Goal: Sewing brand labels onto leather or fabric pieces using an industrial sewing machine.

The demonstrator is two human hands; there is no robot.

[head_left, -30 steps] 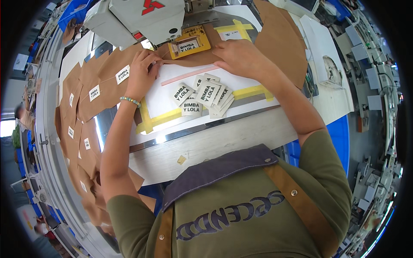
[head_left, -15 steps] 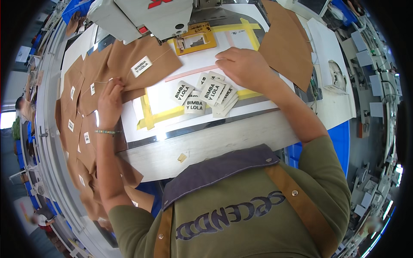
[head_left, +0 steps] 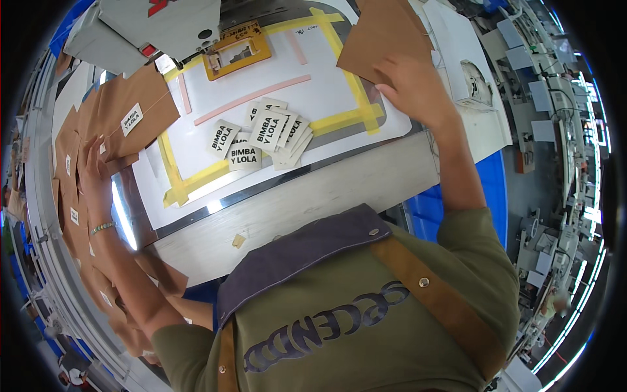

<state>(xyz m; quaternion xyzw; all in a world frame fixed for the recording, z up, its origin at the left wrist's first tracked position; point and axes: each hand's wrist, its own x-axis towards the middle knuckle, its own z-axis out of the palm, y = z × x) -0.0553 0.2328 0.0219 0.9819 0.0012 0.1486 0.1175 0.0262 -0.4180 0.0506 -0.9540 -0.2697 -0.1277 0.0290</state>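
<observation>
Left hand (head_left: 91,171) flat, fingers spread, pressing on labelled brown pieces (head_left: 134,114) stacked left of the white template (head_left: 274,98); better to keep that stack squared. Loose labels (head_left: 261,134) lying on the template's middle, in the way of a laying-down. Right hand (head_left: 411,85) closed on a plain brown piece (head_left: 382,32), above the template's right edge.

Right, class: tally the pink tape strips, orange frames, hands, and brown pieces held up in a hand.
pink tape strips: 3
orange frame: 1
hands: 2, left hand and right hand
brown piece in the right grip: 1
Total: 7
</observation>
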